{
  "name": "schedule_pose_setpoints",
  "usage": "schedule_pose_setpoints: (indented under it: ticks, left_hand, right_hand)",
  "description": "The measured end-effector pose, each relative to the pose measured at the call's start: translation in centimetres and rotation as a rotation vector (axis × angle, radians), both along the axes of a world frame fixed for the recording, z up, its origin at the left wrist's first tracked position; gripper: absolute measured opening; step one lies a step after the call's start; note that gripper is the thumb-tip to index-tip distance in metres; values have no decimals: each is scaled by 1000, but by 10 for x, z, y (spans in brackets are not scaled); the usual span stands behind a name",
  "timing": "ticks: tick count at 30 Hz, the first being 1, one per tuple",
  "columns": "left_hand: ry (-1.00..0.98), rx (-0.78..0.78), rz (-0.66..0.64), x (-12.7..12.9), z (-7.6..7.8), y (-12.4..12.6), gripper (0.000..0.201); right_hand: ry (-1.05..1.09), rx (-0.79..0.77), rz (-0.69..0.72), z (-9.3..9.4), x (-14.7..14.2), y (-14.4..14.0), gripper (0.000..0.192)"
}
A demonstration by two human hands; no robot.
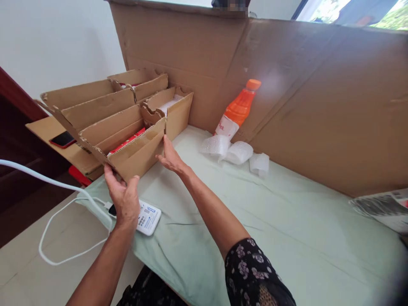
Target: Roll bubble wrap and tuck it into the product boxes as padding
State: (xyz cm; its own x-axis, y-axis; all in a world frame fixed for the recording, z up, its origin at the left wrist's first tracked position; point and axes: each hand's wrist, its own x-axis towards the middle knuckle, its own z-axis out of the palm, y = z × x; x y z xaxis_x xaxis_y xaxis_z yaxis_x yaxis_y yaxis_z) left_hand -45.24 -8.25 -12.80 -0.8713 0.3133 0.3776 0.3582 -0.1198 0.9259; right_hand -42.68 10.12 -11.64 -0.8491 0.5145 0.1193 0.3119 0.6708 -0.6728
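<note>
Support surface: a bed or low table covered with a pale green sheet (255, 212), lightly creased. Directly on it:
- cardboard divider box (127, 131), far left corner, partly overhanging the edge;
- white power strip (148, 217) at the near left edge, its white cable (57, 204) trailing off to the floor;
- orange bottle (237, 111), leaning on the cardboard wall at the back;
- three bubble-wrap bundles (236, 152) just beside the bottle;
- a printed wrapper (382, 208) at the right edge.
</note>
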Motion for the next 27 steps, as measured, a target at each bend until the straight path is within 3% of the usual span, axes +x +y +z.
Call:
schedule_pose_setpoints:
  ticks: [5,10,13,17,22,27]
  left_hand:
    - [-6,-7,29,-23,-6,21,84]
    - [-54,-69,8,-19,-13,6,79]
    - [-103,-115,-45,22,-21,-10,79]
    - [-140,-267,-383,101,-28,-14,77]
    - [-28,-441,-830,164,-25,11,67]
    - [187,-586,-1022,207,-31,45,68]
  right_hand:
    - [-108,21,22,-2,-2,4,92]
    - [-152,73,-49,-30,65,-15,68]
    - [-174,110,-102,-44,122,-30,49]
    - [-198,162,-111,-52,184,-50,46]
    - [-267,259,-125,-56,249,-79,48]
    - [-232,332,-252,-62,327,-109,45]
